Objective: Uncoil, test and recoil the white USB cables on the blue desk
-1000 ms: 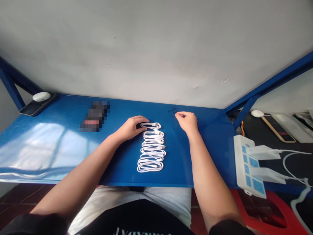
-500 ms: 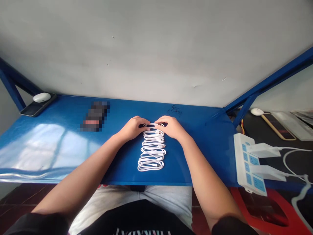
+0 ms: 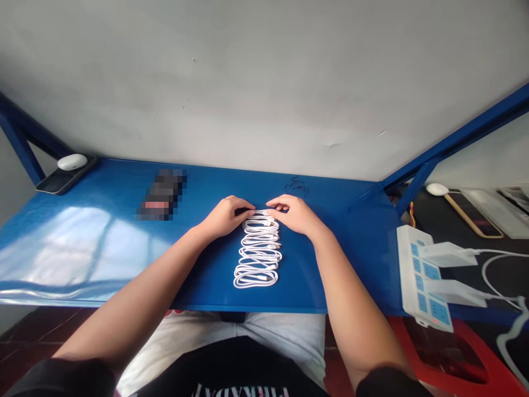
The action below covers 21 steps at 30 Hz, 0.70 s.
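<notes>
Several coiled white charging cables (image 3: 258, 253) lie flat in a column on the blue table (image 3: 351, 264), one behind another, with small plugs showing among the loops. My left hand (image 3: 227, 216) pinches the left end of the farthest white cable (image 3: 261, 213), thumb and forefinger close together. At that coil's right end, my right hand (image 3: 292, 214) is closed with the thumb and bent fingers on it. The fingertips hide both ends of this coil. A little beyond my right hand lie some thin dark strands (image 3: 296, 186).
A blurred dark object (image 3: 163, 193) lies left of my hands. In the far left corner, a white rounded item (image 3: 72, 161) rests on a dark tray (image 3: 58, 181). At the right edge stands a power strip (image 3: 417, 275) with two white chargers (image 3: 450, 253) plugged in. A wall rises behind.
The farthest coil shows less between my hands, and its loops look narrower. My right hand's fingers have shifted slightly at its end. The other cables lie as before.
</notes>
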### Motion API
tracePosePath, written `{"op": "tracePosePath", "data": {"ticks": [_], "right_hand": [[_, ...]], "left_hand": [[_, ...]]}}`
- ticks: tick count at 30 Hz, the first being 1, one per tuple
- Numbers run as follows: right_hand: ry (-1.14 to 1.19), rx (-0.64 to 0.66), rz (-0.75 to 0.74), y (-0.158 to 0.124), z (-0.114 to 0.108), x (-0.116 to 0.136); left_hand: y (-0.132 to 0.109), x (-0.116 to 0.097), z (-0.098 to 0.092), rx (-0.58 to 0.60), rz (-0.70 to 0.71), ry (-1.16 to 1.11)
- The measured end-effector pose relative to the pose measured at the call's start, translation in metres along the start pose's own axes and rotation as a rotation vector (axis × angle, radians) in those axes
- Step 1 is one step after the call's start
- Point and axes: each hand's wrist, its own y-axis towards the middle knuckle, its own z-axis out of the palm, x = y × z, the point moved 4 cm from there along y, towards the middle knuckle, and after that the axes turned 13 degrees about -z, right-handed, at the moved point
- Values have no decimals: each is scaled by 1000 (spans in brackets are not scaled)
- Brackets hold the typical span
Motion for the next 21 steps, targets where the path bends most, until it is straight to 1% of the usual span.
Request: {"op": "tracePosePath", "data": {"ticks": [3, 7, 11, 13, 15, 19, 21], "right_hand": [[-6, -1, 69, -4, -7, -4], [36, 32, 138, -9, -15, -7], [61, 100, 183, -10, -13, -6], [54, 106, 203, -9, -10, -6], [60, 70, 224, -7, -6, -7], [119, -95, 248, 0, 4, -13], [146, -148, 250, 3, 8, -17]], "left_hand": [[0, -2, -1, 15, -15, -2], [0, -2, -2, 26, -25, -16], [-1, -1, -1, 4, -39, -22], [1, 0, -1, -9, -50, -25], [4, -1, 1, -15, -59, -26], [15, -6, 5, -32, -115, 12], [20, -11, 7, -32, -121, 78]]}}
